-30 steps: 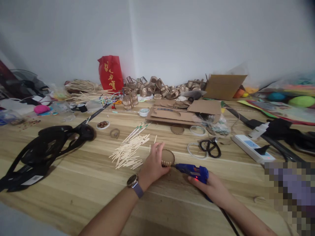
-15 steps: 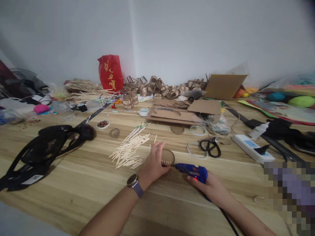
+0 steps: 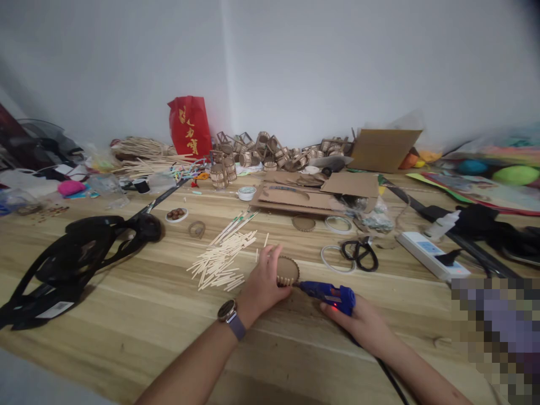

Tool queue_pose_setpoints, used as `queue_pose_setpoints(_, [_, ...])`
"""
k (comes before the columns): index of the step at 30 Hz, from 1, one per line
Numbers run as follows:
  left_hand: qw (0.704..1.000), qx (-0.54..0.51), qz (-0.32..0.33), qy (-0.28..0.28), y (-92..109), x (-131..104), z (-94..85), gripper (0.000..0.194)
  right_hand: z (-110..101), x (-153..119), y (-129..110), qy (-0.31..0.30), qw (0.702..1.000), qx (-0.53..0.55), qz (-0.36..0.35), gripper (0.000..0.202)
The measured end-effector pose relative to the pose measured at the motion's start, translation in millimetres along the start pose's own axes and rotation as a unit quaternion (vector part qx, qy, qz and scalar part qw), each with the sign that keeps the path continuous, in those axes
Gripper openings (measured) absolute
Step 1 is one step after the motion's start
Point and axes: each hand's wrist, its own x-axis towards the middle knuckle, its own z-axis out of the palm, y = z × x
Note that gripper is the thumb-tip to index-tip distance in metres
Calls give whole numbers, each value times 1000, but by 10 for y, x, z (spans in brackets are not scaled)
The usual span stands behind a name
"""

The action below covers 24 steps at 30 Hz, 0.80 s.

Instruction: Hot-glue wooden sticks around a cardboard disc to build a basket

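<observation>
My left hand [image 3: 265, 281], with a watch on the wrist, grips the near left edge of a round cardboard disc [image 3: 288, 269] that has short sticks along its rim. A blue glue gun [image 3: 328, 294] with a small red light is held in my right hand [image 3: 358, 320], its tip touching or very close to the disc's near right edge. Pale wooden sticks [image 3: 223, 261] lie in a loose pile left of my left hand. Some of the disc is hidden behind my fingers.
Black scissors [image 3: 360, 254] lie on a white ring, left of a power strip [image 3: 432, 256]. Cardboard sheets [image 3: 295, 197] and small stick baskets [image 3: 270, 152] stand farther back. A black strapped object [image 3: 84, 253] is at the left, a bowl of brown beads [image 3: 176, 214] beside it.
</observation>
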Motion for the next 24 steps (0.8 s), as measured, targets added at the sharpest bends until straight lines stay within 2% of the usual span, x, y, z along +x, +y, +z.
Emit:
queue_pose_setpoints(10, [1000,0,-11,-14,44,11,-34,96,-7,-22,-64,5,1000,4,18,42])
queue_pose_setpoints(14, [1000,-4,-7,-7,34,10,-24,98,16,-25,-18,32,998,31,42,43])
queue_pose_setpoints(16, [1000,-5,-5,-4,23,6,-9,98,6,-15,29,58,994,56,77,44])
queue_pose_setpoints(20, [1000,-14,-5,-9,7,-5,4,100,-114,8,135,127,966,154,165,45])
queue_pose_setpoints(24, [999,-41,-3,-20,-6,10,-103,111,-347,39,218,136,920,290,228,35])
